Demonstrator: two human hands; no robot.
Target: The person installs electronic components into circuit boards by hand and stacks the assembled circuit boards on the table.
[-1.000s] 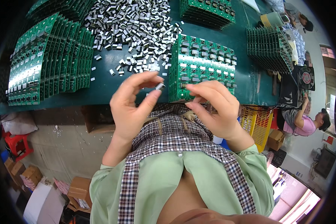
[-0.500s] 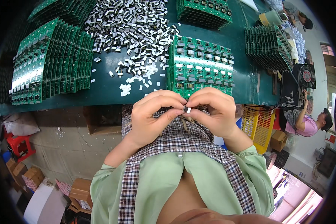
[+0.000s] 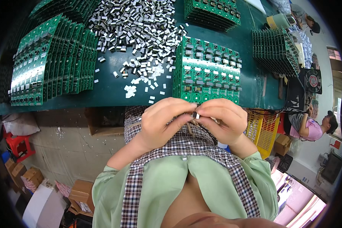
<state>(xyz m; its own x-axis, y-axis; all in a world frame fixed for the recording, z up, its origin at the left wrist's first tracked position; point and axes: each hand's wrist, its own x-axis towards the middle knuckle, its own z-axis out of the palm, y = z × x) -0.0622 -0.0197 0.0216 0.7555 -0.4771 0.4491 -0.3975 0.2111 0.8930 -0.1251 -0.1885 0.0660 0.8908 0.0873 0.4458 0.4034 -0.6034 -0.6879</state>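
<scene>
Head view looks down on your two hands, drawn together just below the near edge of the green surface [image 3: 110, 89], above your lap. Your left hand [image 3: 161, 123] and your right hand [image 3: 222, 121] meet fingertip to fingertip, both pinching one small dark-and-white component [image 3: 196, 115] between thumbs and forefingers, so each hand is closed in a fine grasp on that same piece. Just beyond your knuckles, on the surface, lies a green circuit board panel [image 3: 207, 72] with rows of small parts already seated on it; its near edge is just beside your fingers. Left of that panel, a loose pile of small grey-white components [image 3: 140, 26] spreads across the surface, with a few stragglers scattered toward the near edge. Farther left stands a row of green boards [image 3: 51, 60] leaning on edge. Another stack of green boards [image 3: 212, 11] sits at the far side, and a rack of darker boards [image 3: 275, 51] stands to the right. Beside your right elbow a yellow crate [image 3: 262, 131] rests below the surface.
</scene>
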